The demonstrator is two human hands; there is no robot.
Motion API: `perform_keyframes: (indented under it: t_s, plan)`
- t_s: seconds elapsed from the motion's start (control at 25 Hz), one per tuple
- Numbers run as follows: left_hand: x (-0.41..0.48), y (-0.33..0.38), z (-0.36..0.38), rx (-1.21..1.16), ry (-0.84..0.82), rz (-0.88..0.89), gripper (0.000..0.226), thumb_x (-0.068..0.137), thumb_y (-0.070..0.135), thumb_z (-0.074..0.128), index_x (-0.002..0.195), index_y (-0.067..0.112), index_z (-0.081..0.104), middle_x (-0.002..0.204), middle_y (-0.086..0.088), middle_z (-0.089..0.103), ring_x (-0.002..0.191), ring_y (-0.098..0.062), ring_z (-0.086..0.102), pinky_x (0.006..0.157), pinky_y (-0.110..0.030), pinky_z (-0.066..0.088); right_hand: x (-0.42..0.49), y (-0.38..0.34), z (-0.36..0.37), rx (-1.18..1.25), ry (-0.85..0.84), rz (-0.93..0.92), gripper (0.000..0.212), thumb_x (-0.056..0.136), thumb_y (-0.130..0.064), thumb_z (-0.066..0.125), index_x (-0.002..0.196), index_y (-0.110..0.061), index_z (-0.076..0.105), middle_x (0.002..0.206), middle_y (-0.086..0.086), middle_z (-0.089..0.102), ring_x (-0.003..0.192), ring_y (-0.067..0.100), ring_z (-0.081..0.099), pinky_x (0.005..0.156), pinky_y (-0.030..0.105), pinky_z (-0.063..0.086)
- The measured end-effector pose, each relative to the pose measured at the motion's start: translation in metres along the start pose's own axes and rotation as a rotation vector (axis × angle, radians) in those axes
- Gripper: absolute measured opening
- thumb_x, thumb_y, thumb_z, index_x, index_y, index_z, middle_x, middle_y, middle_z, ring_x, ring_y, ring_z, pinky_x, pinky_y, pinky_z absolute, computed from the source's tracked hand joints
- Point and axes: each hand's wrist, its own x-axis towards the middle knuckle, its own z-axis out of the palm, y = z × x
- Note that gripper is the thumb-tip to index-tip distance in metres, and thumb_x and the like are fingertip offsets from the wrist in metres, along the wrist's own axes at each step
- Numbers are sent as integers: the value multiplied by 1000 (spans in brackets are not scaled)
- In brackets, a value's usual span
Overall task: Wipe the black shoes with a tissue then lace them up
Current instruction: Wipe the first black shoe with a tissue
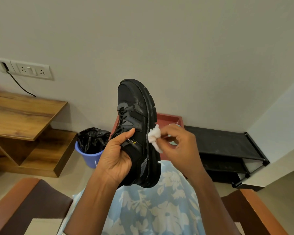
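Observation:
A black shoe (pixel 137 116) with black laces is held up in the middle of the view, toe pointing up and sole to the right. My left hand (pixel 116 155) grips it round the heel and collar, thumb lying across its side. My right hand (pixel 176 143) pinches a crumpled white tissue (pixel 154 137) and presses it against the edge of the sole at mid-length. Only one shoe is in view.
A red tray (pixel 170 118) stands behind the shoe. A blue bin (pixel 90 156) with a black liner is at the left, by a wooden desk (pixel 22 114). A black shoe rack (pixel 226 148) is at the right. Chair armrests (pixel 19 200) flank my lap.

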Motion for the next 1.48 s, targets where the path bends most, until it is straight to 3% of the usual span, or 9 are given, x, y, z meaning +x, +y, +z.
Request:
perform_keyframes:
  t_s: [0.12, 0.36, 0.48, 0.72, 0.84, 1.04, 1.12, 1.24, 1.48]
  plan:
    - [1, 1, 0, -1, -8, -4, 34, 91, 5, 54, 121, -5, 67, 125, -27, 65, 116, -39, 65, 93, -58, 51, 2, 0, -8, 32, -103, 68, 17, 87, -5, 74, 97, -18, 79, 90, -9, 73, 88, 15, 69, 76, 24, 56]
    - [2, -4, 4, -12, -25, -16, 40, 90, 7, 58, 129, -2, 61, 130, -25, 63, 125, -38, 60, 101, -58, 45, 48, 1, -7, -61, 121, 51, 14, 87, -11, 76, 99, -18, 78, 92, -8, 73, 84, 9, 70, 73, 24, 57]
    - [4, 2, -1, -58, -24, -1, 41, 91, 8, 58, 131, -1, 61, 131, -23, 63, 123, -36, 61, 108, -52, 44, 30, 4, -5, -11, 2, 80, 14, 87, -9, 75, 99, -17, 78, 93, -8, 73, 86, 8, 69, 73, 16, 53]
    - [5, 9, -5, -76, -30, 10, 33, 97, 17, 55, 119, -3, 69, 128, -25, 64, 120, -39, 63, 108, -55, 44, 8, 0, -23, -24, -332, 149, 13, 86, -11, 77, 97, -17, 78, 90, -9, 74, 86, 11, 69, 76, 21, 57]
    - [7, 8, -3, -92, -25, 13, 34, 98, 17, 55, 124, -1, 66, 129, -24, 64, 121, -38, 62, 110, -52, 41, 23, -1, -13, -25, -192, 132, 12, 88, -13, 75, 99, -16, 77, 91, -8, 74, 87, 8, 69, 74, 15, 54]
    - [3, 9, -1, -71, -32, 25, 34, 100, 19, 53, 97, -4, 78, 119, -25, 69, 109, -38, 69, 98, -53, 52, 14, 1, 6, -21, -44, 113, 9, 86, -13, 77, 95, -14, 75, 89, -7, 71, 84, 10, 67, 70, 14, 51]
    - [4, 12, -5, -86, -28, 6, 34, 99, 22, 55, 104, -4, 76, 125, -25, 66, 118, -38, 64, 105, -54, 46, 0, 3, 1, -71, -157, 114, 7, 86, -10, 76, 90, -15, 75, 86, -9, 69, 82, 11, 65, 69, 19, 53]
    - [7, 13, -9, -30, 20, -17, 39, 99, 33, 57, 106, 0, 76, 127, -19, 67, 124, -35, 61, 99, -54, 52, -17, 7, -3, -184, -265, 147, 8, 86, -13, 75, 88, -21, 73, 85, -13, 66, 82, 8, 63, 71, 27, 56]
    - [9, 11, -11, 58, 105, 34, 50, 92, 46, 63, 119, 5, 70, 124, -19, 69, 120, -34, 64, 107, -50, 44, -3, 3, 19, -190, -1, 79, 14, 83, -5, 75, 91, -16, 73, 94, -7, 65, 80, 10, 62, 68, 29, 56]
